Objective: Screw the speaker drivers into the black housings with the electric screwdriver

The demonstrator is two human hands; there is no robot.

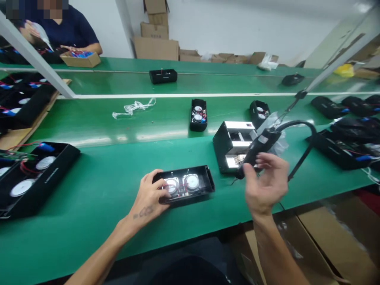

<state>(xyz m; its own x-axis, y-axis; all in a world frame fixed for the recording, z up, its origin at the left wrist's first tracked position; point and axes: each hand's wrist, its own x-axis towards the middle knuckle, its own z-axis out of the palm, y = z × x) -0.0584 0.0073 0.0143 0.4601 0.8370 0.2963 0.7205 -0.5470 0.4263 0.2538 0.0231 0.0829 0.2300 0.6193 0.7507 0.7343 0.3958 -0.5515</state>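
My left hand (152,190) grips the left end of a black speaker housing (204,190) on the green bench. Its open side faces up, with two round white-backed speakers (191,182) and thin red wires inside. My right hand (265,184) is beside a black electric screwdriver (259,148) that hangs from above, bit pointing down and left. Thumb and fingers are apart and partly cover the tool; they do not close round it. Just behind the screwdriver stands a black and white screw feeder (227,146).
More open speaker housings (198,114) lie on the bench, with larger ones (63,168) at left and several at right. A white cord (133,107) lies beyond. A co-worker (74,29) sits at far left behind a small box (81,59). Cardboard boxes (335,233) stand below right.
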